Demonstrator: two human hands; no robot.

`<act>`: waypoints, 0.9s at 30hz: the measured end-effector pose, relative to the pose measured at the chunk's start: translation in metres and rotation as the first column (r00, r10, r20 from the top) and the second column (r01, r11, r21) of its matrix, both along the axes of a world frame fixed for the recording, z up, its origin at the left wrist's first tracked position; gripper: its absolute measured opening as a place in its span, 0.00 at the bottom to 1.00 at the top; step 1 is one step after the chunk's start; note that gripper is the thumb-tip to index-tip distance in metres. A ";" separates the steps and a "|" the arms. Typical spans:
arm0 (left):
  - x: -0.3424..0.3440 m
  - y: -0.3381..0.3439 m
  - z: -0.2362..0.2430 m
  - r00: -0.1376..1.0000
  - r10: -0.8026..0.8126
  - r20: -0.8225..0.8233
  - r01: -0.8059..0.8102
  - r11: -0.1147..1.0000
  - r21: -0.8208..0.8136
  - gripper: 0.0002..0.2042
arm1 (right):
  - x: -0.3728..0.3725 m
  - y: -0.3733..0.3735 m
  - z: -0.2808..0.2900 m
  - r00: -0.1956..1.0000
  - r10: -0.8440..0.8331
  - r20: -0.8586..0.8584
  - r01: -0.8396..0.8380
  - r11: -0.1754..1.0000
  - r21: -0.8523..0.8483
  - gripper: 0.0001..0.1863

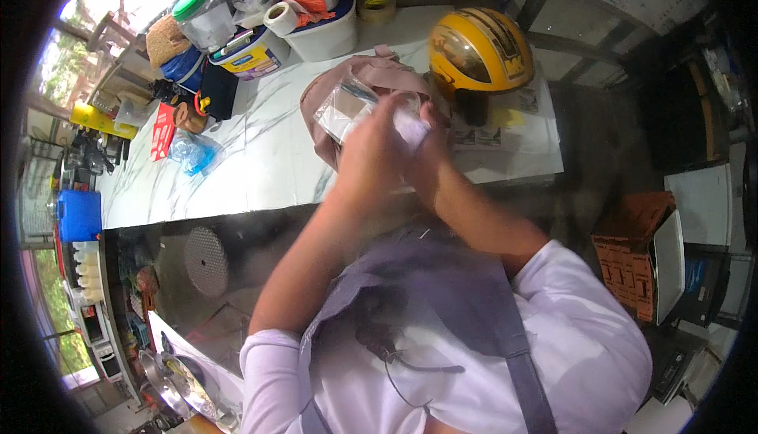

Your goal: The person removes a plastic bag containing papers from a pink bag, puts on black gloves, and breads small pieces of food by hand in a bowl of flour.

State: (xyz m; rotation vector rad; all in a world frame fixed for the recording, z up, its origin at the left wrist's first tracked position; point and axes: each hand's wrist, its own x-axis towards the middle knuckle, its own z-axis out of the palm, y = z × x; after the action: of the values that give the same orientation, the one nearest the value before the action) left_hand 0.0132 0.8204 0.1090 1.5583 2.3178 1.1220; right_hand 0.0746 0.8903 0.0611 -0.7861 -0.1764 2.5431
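Note:
My left hand [376,138] and my right hand [431,140] are close together above the near side of the table, both with curled fingers. Between them is a soft, crumpled whitish thing [411,127], partly hidden and a little blurred; my right hand grips it. A clear plastic packet with a pale insert [341,113] sticks out to the left from my left hand, which closes on its near end. Under and behind both hands lies a dusty-pink fabric bag [320,90] with a strap, slumped on the table.
A yellow helmet [483,51] stands right of the bag on printed sheets. White tubs [324,37], green-lidded jars [207,19] and a tape roll [377,7] line the back of the marble-patterned table [260,150]. A blue plastic bag [192,152] lies left. A brown carton [632,252] stands at right.

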 end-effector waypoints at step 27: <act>-0.082 0.049 0.068 0.990 -0.109 -0.094 0.110 0.994 0.013 0.16 | -0.049 0.057 0.075 0.776 0.218 0.592 -0.579 0.619 0.531 0.12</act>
State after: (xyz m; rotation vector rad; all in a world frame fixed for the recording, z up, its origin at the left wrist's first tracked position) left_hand -0.0684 0.8694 0.1774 1.7574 2.2527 1.0698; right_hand 0.0259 0.9468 0.1363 -1.1118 -1.5616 2.2813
